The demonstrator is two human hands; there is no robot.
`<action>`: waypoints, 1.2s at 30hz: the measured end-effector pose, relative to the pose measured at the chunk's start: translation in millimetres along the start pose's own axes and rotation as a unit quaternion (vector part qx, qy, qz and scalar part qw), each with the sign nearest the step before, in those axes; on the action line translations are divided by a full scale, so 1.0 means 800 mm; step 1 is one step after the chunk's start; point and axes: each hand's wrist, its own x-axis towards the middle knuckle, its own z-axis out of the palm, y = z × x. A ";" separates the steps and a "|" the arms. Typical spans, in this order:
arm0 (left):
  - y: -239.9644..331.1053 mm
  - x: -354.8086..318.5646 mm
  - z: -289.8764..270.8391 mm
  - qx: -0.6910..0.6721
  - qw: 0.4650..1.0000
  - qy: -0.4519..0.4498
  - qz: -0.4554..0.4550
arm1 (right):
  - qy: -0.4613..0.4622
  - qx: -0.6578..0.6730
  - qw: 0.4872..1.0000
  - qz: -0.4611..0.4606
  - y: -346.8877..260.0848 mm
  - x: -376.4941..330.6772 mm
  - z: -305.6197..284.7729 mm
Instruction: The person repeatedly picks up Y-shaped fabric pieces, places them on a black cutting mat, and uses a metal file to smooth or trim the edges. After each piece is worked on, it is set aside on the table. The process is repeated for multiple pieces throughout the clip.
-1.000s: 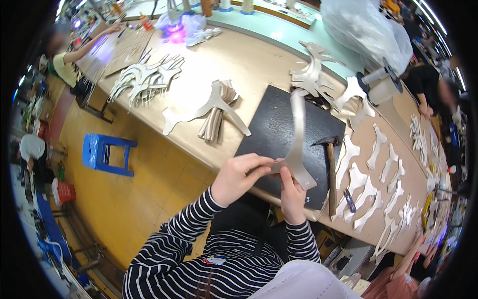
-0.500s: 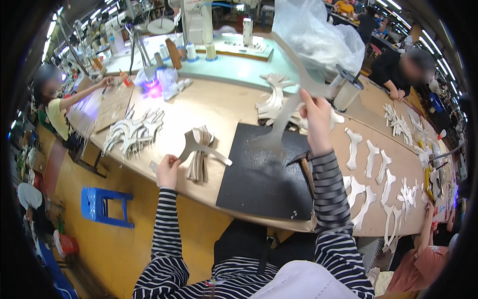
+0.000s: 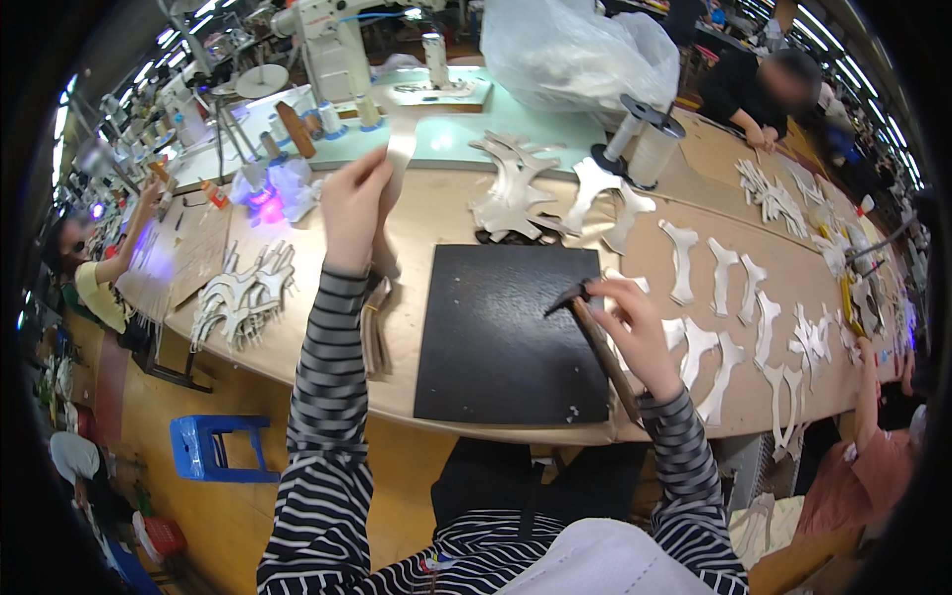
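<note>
We've got the left hand (image 3: 352, 218) up over the table (image 3: 436, 213), fingers closed on a pale piece (image 3: 400, 154); its upper end pokes out above, the middle is covered, the lower end blurs. Half tucked behind the striped sleeve (image 3: 332, 377), a stack of pieces (image 3: 377, 342) gives us only its edge. And the right hand (image 3: 643, 332), fingers curled at the hammer (image 3: 611, 372), over the black board's (image 3: 506, 337) right edge: gripping or just touching, we can't tell.
</note>
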 end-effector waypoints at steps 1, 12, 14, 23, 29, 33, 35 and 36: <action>-0.022 0.021 0.034 -0.020 0.999 0.008 0.038 | 0.004 -0.048 0.999 0.009 -0.014 -0.038 -0.026; -0.233 -0.013 0.217 0.144 0.968 -0.166 -0.124 | 0.420 -0.033 0.824 0.379 -0.046 -0.386 -0.123; -0.189 -0.033 0.199 0.172 0.945 -0.240 -0.143 | 0.462 -0.050 0.777 0.425 -0.046 -0.401 -0.127; 0.130 -0.098 0.112 0.212 0.928 -0.233 0.199 | 0.409 -0.101 0.877 0.229 -0.003 -0.312 -0.186; 0.124 -0.210 0.083 0.219 0.887 -0.390 0.120 | 0.340 -0.184 0.875 0.291 0.043 -0.268 -0.189; 0.036 -0.284 0.097 0.228 0.864 -0.449 0.021 | 0.343 -0.232 0.863 0.289 0.082 -0.277 -0.187; 0.009 -0.311 0.093 0.226 0.873 -0.433 -0.008 | 0.357 -0.263 0.849 0.287 0.093 -0.291 -0.205; -0.001 -0.319 0.090 0.225 0.882 -0.414 -0.016 | 0.366 -0.280 0.834 0.302 0.093 -0.299 -0.220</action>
